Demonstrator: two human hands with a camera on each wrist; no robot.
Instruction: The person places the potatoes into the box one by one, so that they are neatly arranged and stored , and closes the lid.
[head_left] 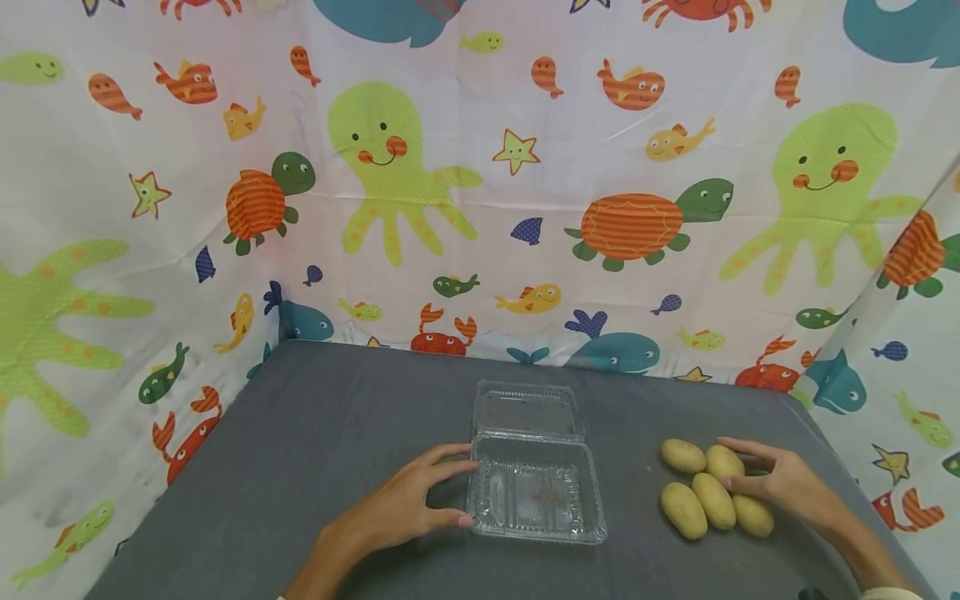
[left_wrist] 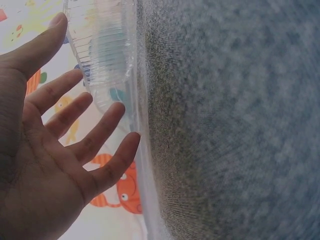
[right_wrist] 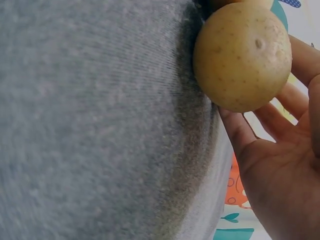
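A clear plastic clamshell container (head_left: 536,533) lies unfolded on the grey table, its lid (head_left: 528,410) laid back on the far side. My left hand (head_left: 412,497) is at the container's left edge, thumb and fingers spread along the side; in the left wrist view the left hand (left_wrist: 60,140) has loosely extended fingers. To the right, several potatoes (head_left: 683,510) lie in a cluster. My right hand (head_left: 783,483) grips the back right potato (head_left: 723,463) between thumb and fingers. A potato (right_wrist: 242,57) partly covers the right hand (right_wrist: 280,160) in the right wrist view.
A grey cloth covers the table (head_left: 337,417). Around its back and sides hangs a white curtain (head_left: 465,108) printed with sea animals. A small dark object (head_left: 812,593) shows at the bottom edge near the right forearm.
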